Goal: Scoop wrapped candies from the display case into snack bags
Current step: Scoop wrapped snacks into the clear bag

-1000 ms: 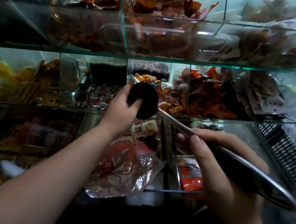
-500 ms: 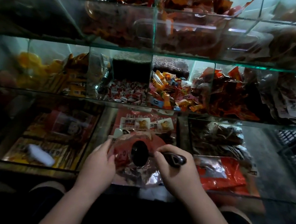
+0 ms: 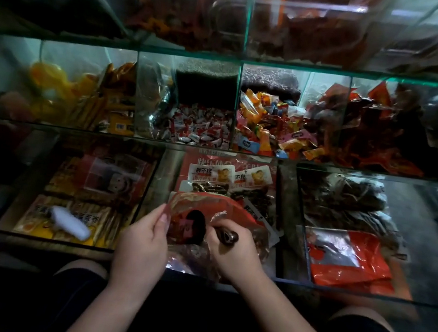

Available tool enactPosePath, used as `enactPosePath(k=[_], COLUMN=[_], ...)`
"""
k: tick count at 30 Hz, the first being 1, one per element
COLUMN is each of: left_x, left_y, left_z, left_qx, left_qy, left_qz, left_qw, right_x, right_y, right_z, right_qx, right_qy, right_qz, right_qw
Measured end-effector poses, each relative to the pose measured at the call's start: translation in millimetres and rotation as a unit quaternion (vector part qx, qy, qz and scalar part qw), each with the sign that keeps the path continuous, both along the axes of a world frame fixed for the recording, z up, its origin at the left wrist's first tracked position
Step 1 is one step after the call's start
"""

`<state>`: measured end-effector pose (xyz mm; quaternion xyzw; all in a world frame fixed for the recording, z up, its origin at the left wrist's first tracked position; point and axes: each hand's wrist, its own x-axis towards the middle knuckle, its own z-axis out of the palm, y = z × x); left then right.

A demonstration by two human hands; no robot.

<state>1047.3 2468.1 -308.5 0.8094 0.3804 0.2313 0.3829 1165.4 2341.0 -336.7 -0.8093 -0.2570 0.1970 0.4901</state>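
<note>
A red and clear snack bag (image 3: 201, 205) lies at the front of the middle bottom compartment of the glass display case (image 3: 214, 148). My left hand (image 3: 143, 242) pinches the bag's left edge and holds its mouth apart. My right hand (image 3: 232, 248) grips the dark handle of a metal scoop (image 3: 196, 225), whose black bowl sits inside the bag's mouth. Colourful wrapped candies (image 3: 269, 133) fill the middle-row compartment straight above; red and white wrapped candies (image 3: 200, 130) fill the one to its left.
Another red snack bag (image 3: 347, 260) lies in the bottom right compartment. Yellow packets (image 3: 66, 218) with a white object on them fill the bottom left one. Labelled snack packs (image 3: 227, 175) lie behind the held bag. My knees (image 3: 81, 270) show below the case.
The scoop came down from the candy compartment to the bag. My left hand left the scoop bowl and took the bag's edge. The scoop bowl has gone a little deeper into the bag.
</note>
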Motion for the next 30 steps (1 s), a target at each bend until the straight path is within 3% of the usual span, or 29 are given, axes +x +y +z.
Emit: enactPosePath(k=[4,7,13,17,26,30], left_x=[-6,-5,-3,-2,11,17], left_y=[2,2,2,5,-4,-19], left_z=[-3,-5,-5,-3,16,27], left_qx=[0.006,-0.002,-0.003,-0.008,0.058,0.2], left_qy=[-0.018,-0.014,-0.037,-0.04,-0.073,-0.175], left_qz=[0.001,0.0,0.007,0.012,-0.001,-0.059], left_qw=[1.0,1.0,0.999,0.999,0.996,0.962], right_x=[-6,-10,-8,4,10,3], right_y=[18,31,8,-27,-84,-99], right_z=[-2,0,14,31,84,100], right_qx=[-0.006,0.06,0.152,0.253,0.322,0.322], right_qy=[0.122,0.225,0.283,0.356,0.372,0.346], right_qz=[-0.056,-0.116,-0.182,-0.227,-0.235,-0.237], right_qw=[0.991,0.965,0.929,0.871,0.838,0.849])
